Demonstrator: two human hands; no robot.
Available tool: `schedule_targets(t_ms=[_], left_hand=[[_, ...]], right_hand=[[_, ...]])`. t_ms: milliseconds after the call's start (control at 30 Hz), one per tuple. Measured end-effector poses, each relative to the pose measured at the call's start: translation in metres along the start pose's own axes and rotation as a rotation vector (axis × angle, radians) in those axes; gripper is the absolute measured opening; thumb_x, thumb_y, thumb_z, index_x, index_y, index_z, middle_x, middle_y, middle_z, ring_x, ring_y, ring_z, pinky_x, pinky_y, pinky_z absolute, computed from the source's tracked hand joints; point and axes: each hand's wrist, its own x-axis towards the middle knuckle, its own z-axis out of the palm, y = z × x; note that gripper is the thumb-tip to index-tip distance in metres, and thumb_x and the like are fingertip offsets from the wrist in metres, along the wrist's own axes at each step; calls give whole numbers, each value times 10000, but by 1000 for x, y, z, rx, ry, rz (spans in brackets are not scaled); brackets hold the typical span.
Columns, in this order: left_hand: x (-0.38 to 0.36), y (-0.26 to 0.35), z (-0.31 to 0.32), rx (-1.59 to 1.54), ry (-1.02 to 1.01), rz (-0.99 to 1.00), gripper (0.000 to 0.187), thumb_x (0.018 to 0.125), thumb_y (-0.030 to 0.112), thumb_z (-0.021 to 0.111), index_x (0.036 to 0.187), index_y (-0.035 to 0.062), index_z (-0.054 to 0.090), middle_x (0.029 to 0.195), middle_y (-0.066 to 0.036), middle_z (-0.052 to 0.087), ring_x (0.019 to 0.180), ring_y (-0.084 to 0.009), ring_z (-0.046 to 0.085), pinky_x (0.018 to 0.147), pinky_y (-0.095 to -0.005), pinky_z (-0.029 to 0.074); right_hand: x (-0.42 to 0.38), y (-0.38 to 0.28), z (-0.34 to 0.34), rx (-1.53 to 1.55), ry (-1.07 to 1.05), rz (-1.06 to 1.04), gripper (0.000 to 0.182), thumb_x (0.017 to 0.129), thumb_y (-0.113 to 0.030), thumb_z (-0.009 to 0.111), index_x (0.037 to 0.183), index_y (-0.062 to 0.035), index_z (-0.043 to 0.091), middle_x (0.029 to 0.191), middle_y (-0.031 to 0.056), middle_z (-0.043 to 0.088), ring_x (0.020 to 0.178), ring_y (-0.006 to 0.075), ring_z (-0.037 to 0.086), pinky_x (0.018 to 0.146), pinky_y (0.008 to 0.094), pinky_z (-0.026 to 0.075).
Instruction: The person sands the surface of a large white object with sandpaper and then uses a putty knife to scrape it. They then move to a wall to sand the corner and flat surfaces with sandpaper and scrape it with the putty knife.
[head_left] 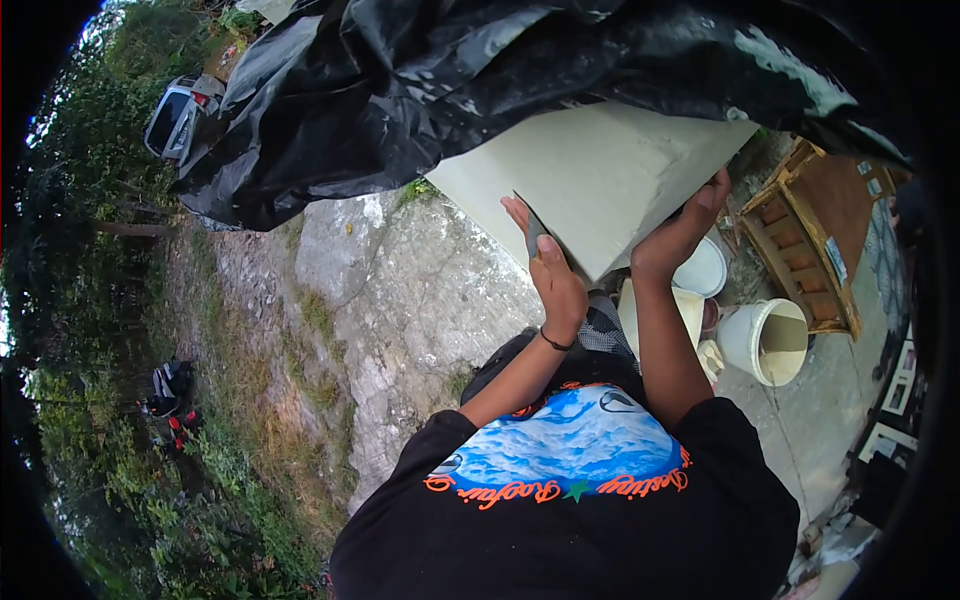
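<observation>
Under black sheet, far centre: pale slab (600, 170), flat and square-edged, tilted, near corner pointing down toward chest; far part covered by black plastic sheet (450, 90).
Left hand (548, 268): clamped on slab's near left edge, thumb on the face, fingers behind; dark wristband (556, 342) at the wrist.
Right hand (682, 232): pressed flat against the right edge, fingers spread upward, palm taking load.
Grip advice: probably better with both palms lower, under the near corner, elbows in; left grip looks like edge-pinch only, likely slip point.
Sheet advice: ease plastic off before drawing slab clear; drag on the face could twist it out of hand.
Footing: rough cracked rock (400, 300) left of the body, grass beyond; worth checking before stepping back.
White bucket (765, 342): right of the arms, open top, inside pale tan; filled or just stained, cannot tell.
Second white bucket (700, 268): just beyond right forearm, open, contents hidden.
Cream tub (690, 308): between the two, mostly behind the arm, contents not visible.
Wooden frame (810, 240): far right, slatted, nothing visible inside.
</observation>
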Motion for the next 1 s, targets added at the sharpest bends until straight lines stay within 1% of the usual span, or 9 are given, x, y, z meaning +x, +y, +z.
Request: schedule_targets(t_ms=[100, 267, 433, 567, 700, 833, 900, 967, 1000], left_hand=[[8, 30, 2, -122, -166, 248, 640, 935, 385, 266, 1346, -81, 112, 1424, -247, 7, 1330, -331, -36, 1068, -378, -6], [10, 23, -7, 116, -249, 524, 642, 922, 438, 240, 1371, -9, 134, 1433, -220, -19, 1326, -335, 25, 1059, -378, 119], [36, 27, 2, -84, -19, 133, 580, 956, 321, 282, 1372, -34, 88, 1117, -105, 513, 921, -126, 494, 834, -242, 384], [40, 67, 9, -86, -104, 391, 577, 945, 303, 293, 1350, -75, 133, 1401, -182, 228, 1260, -188, 275, 1004, -277, 228], [51, 58, 2, 48, -23, 555, 360, 935, 229, 327, 1012, -98, 456, 975, -176, 510, 885, -193, 472, 751, -295, 353], [88, 58, -7, -12, 35, 249, 376, 907, 143, 347, 555, 11, 342, 457, 9, 329, 456, -50, 272, 408, -273, 191], [76, 63, -5, 4, 8, 340, 317, 923, 196, 361, 703, -23, 422, 612, -47, 451, 568, -85, 391, 492, -267, 286], [40, 72, -2, 12, -248, 473, 592, 940, 305, 299, 1347, -80, 109, 1440, -200, 12, 1336, -272, 18, 1062, -343, 76], [29, 55, -6, 161, -231, 553, 586, 935, 315, 300, 1336, -90, 163, 1433, -220, 54, 1331, -309, 67, 1057, -367, 128]], right_hand=[[2, -2, 2, 10, 8, -1, 540, 854, -440, 321, 1186, -17, 370, 1121, 108, 409, 1004, 190, 437, 868, 327, 351], [1, 1, 1, 0, 37, 20, 551, 845, -452, 334, 1152, 2, 387, 1094, 99, 409, 971, 170, 430, 835, 308, 351], [3, 4, 0, 27, 9, -13, 551, 858, -458, 324, 1140, 11, 391, 1089, 96, 408, 975, 166, 426, 840, 304, 345], [0, 3, 0, 16, 6, -18, 554, 869, -465, 319, 1143, 11, 387, 1081, 97, 412, 973, 166, 431, 844, 305, 345], [1, 6, 0, 87, 23, 48, 563, 860, -472, 334, 1154, 7, 374, 1066, 93, 425, 964, 163, 437, 846, 302, 344], [1, 4, -2, -72, 12, -59, 550, 854, -456, 349, 1153, 5, 375, 1058, 97, 439, 940, 158, 449, 839, 293, 348], [-1, 2, -2, -13, 11, -23, 549, 852, -454, 348, 1152, 5, 377, 1055, 98, 443, 939, 160, 450, 839, 294, 348], [1, 0, 2, 59, 10, -4, 548, 850, -453, 348, 1151, 4, 379, 1051, 98, 446, 937, 162, 450, 838, 295, 349], [-1, -3, 3, 12, 18, -14, 554, 849, -460, 346, 1150, 3, 381, 1050, 98, 446, 941, 164, 448, 838, 298, 349]])
